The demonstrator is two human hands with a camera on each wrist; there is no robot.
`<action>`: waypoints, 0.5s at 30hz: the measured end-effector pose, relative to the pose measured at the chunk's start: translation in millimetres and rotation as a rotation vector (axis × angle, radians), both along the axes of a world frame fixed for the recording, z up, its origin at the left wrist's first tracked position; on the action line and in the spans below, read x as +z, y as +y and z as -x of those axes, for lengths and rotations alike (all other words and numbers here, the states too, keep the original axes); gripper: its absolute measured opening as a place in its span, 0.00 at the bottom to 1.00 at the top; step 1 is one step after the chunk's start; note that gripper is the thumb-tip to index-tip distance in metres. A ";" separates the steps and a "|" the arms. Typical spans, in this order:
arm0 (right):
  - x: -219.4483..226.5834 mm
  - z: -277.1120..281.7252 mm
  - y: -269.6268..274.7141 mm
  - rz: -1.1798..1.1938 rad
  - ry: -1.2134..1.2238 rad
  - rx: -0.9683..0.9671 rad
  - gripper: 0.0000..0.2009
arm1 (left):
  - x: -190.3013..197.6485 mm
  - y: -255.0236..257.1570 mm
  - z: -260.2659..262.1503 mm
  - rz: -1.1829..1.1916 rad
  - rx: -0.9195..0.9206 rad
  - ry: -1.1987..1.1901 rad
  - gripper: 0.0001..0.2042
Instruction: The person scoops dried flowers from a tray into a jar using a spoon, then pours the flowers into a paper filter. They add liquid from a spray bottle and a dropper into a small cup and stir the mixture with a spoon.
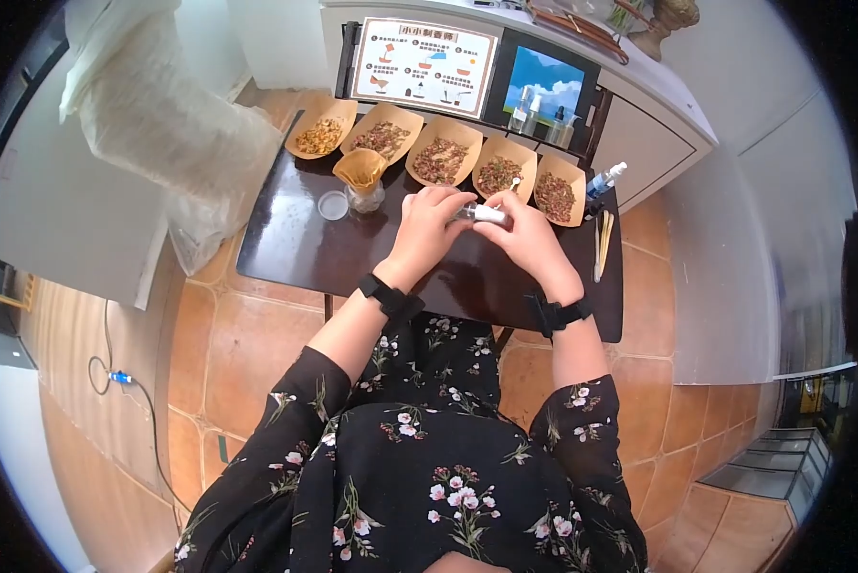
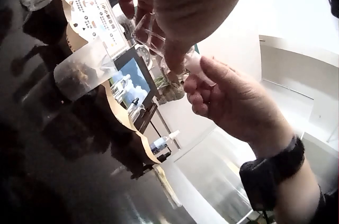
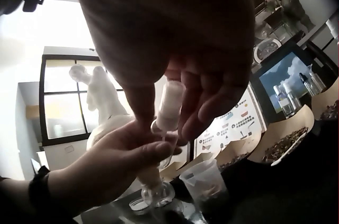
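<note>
A small clear bottle with a white cap (image 1: 489, 214) is held sideways between the two hands above the dark table. The left hand (image 1: 427, 229) grips its clear body; the right hand (image 1: 532, 239) pinches the white cap. In the right wrist view the white cap (image 3: 171, 105) shows between the right hand's thumb and fingers, with the left hand (image 3: 106, 152) below at the clear end. In the left wrist view the right hand (image 2: 238, 97) holds the cap (image 2: 194, 64), and the left hand (image 2: 185, 7) fills the top.
Several paper trays of dried petals (image 1: 440, 160) line the table's back. A jar (image 1: 365, 199) with a paper cone (image 1: 360, 169) and a round lid (image 1: 333, 205) stand at left. A spray bottle (image 1: 605, 180) and sticks (image 1: 603, 245) are at right. A plastic cup (image 2: 85, 70) stands near the hands.
</note>
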State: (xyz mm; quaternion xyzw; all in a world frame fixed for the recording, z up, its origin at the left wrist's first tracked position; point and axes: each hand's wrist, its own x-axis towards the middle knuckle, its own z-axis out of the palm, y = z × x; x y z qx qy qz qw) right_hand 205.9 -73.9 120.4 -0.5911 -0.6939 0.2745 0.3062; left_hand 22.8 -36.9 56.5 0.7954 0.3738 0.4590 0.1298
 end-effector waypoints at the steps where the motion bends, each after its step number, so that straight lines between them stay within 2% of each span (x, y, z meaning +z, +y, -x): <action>1: -7.2 1.7 1.5 -0.063 -0.029 0.011 0.14 | 0.4 0.6 0.4 0.001 0.000 0.000 0.18; 3: -9.7 2.6 1.7 -0.125 -0.058 0.022 0.14 | 6.1 0.2 1.1 -0.022 -0.021 0.036 0.21; 5: -4.4 2.8 3.5 0.188 0.006 -0.013 0.14 | 8.4 -0.8 0.9 -0.031 -0.015 0.023 0.20; 6: -3.9 5.6 1.6 0.188 0.006 -0.013 0.14 | 9.2 -1.0 1.0 -0.041 -0.010 0.011 0.20; 8: -4.0 13.0 -2.7 -0.143 0.126 -0.042 0.14 | 8.2 1.5 0.3 -0.024 0.017 0.004 0.20; 9: -6.5 13.8 -1.1 -0.144 0.126 -0.041 0.14 | 7.6 2.7 0.0 -0.006 0.043 -0.002 0.19; 11: -15.5 13.5 3.6 -0.172 0.330 0.018 0.14 | 9.5 3.8 1.3 0.000 0.039 -0.008 0.19; 15: -11.2 10.4 8.0 -0.072 0.244 -0.047 0.14 | 11.3 -0.5 -0.6 0.029 0.038 -0.008 0.19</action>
